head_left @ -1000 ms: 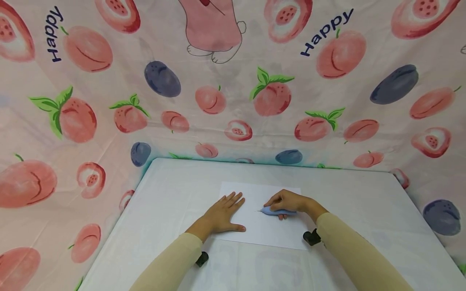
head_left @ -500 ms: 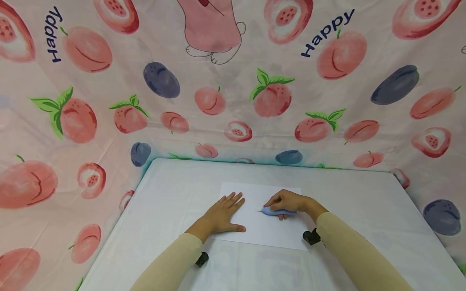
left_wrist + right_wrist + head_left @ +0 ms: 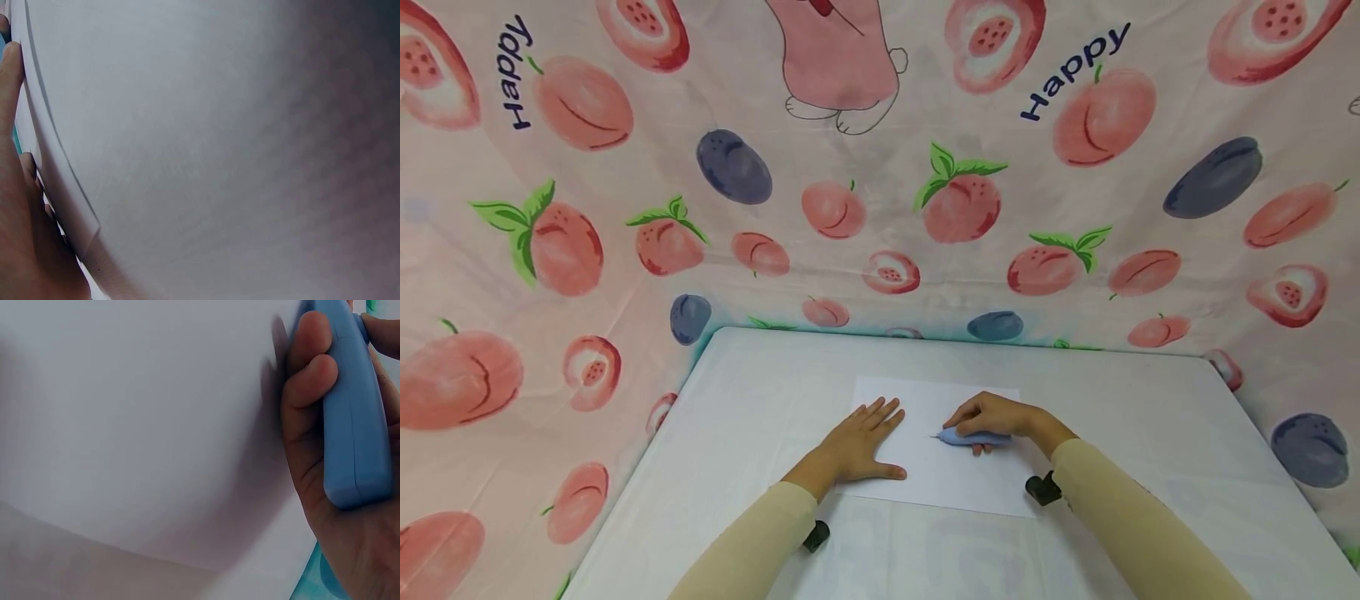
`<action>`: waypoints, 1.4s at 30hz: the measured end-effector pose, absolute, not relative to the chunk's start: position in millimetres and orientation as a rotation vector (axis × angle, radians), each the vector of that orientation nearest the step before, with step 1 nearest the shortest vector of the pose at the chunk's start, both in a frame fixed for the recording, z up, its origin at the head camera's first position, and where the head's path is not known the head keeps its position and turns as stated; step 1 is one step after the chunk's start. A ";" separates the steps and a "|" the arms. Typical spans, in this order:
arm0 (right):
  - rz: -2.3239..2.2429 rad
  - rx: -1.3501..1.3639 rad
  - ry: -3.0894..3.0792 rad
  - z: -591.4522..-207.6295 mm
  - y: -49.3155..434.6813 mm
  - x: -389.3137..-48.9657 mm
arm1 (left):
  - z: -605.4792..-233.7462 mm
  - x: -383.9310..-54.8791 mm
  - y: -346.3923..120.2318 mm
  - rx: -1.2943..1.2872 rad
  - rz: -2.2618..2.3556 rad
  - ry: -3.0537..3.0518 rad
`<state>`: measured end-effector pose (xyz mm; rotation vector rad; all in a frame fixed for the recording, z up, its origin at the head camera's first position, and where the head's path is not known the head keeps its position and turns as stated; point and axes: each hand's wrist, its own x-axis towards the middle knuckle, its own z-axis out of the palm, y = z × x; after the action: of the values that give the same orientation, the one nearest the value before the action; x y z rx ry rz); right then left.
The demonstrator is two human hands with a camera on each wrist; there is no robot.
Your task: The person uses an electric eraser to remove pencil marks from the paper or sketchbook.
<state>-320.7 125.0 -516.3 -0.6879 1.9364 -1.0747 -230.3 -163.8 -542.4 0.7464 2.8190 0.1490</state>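
A sheet of white paper (image 3: 917,487) lies on the table. My left hand (image 3: 853,446) rests palm down on its left part, fingers spread and straight. Over the right part, my right hand (image 3: 992,414) grips a blue handheld tool (image 3: 973,437) with a rounded body and a thin pointed tip facing left. In the right wrist view, fingers curl round the blue body (image 3: 356,437) and the thumb sits at a small knob (image 3: 361,328) on its side. The tool's exact kind is unclear. In the left wrist view, only an edge of the left hand (image 3: 25,225) shows beside the paper.
The white-covered table (image 3: 760,400) reaches back to a curtain (image 3: 850,150) printed with peaches and plums. A dark wrist camera (image 3: 1042,489) sits under the right sleeve, and another dark wrist camera (image 3: 816,535) under the left sleeve.
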 end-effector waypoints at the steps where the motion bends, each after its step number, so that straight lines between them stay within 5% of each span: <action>1: -1.075 -0.687 1.933 -515.8 125.3 -320.9 | -542.5 -230.1 -163.8 0.749 0.148 2.821; 42: -1.090 -0.758 1.991 -524.4 125.1 -313.9 | -544.9 -221.7 -162.2 0.752 0.116 2.845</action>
<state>-313.9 125.1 -524.4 -0.7576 1.9913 -1.0899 -221.7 -162.2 -544.9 0.7520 2.8450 0.1165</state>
